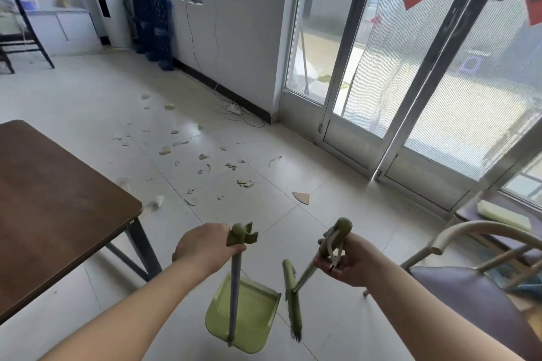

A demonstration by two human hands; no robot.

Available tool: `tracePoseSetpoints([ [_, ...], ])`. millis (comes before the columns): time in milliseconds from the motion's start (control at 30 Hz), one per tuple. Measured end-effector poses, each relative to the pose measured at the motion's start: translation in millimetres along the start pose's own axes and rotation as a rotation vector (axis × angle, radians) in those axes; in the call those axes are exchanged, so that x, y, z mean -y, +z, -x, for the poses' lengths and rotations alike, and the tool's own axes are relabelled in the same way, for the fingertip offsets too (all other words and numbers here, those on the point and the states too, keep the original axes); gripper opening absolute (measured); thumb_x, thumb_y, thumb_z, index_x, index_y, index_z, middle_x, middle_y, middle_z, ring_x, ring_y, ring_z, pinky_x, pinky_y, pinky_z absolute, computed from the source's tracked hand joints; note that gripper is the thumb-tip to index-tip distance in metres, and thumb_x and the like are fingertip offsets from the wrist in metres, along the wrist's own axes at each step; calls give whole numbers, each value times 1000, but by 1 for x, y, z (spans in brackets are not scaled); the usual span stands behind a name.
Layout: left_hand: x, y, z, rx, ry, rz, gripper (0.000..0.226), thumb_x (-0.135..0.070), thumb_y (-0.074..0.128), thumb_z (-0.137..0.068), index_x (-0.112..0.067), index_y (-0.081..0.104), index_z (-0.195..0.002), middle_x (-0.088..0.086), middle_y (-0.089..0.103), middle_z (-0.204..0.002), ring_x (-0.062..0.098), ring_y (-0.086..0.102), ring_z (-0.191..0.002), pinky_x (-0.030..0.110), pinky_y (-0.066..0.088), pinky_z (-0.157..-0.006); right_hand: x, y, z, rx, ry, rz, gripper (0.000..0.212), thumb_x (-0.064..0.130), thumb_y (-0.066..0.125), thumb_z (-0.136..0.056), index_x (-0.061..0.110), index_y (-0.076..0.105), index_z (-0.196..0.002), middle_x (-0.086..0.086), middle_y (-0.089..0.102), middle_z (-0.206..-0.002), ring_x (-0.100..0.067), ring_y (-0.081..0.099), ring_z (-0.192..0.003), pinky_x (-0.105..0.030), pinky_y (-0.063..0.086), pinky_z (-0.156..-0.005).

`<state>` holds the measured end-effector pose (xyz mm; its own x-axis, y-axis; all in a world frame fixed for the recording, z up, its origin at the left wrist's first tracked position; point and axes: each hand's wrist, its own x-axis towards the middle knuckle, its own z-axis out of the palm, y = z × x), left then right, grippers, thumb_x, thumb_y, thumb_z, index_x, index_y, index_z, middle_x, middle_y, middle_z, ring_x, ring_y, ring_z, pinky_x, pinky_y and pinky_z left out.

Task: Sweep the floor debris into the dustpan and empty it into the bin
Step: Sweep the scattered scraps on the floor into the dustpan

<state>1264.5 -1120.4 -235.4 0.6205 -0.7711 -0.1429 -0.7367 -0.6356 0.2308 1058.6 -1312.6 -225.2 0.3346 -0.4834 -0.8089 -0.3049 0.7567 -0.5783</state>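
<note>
My left hand grips the top of a long grey handle with a green cap; the light green dustpan hangs from it just above the floor. My right hand holds the green grip of the broom, whose green brush head points down beside the dustpan. Scraps of paper and torn debris lie scattered over the pale tiles ahead, with a tan cardboard piece nearest. No bin is in view.
A brown table with metal legs stands at my left. A chair with a purple seat is at my right. Glass sliding doors line the right wall. White cables lie by the baseboard; a blue pallet leans under the window.
</note>
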Motion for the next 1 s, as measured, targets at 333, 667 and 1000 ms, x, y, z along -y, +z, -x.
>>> tracePoseSetpoints([
  [333,-29,-9,-81,-19,-35,2,32,-64,53,-85,-32,51,-82,-9,57,-79,16,58,-72,27,36,-50,84,-3,-64,49,25,85,23,-3,51,-87,-6,64,-69,-20,56,-80,-29,58,-70,-37,48,-94],
  [667,-71,-12,-161,-19,-77,-3,35,-65,53,-83,-31,55,-84,-8,60,-84,17,60,-75,28,42,-55,162,-17,-120,81,49,106,8,3,54,-88,-3,60,-90,-20,57,-77,-29,61,-64,-33,54,-75],
  [1000,-104,-12,-213,-51,-134,31,31,-63,53,-85,-32,53,-83,-9,56,-77,17,57,-72,27,39,-51,220,-37,-161,73,38,114,27,21,73,-78,1,62,-94,-21,58,-79,-30,63,-61,-34,58,-60],
])
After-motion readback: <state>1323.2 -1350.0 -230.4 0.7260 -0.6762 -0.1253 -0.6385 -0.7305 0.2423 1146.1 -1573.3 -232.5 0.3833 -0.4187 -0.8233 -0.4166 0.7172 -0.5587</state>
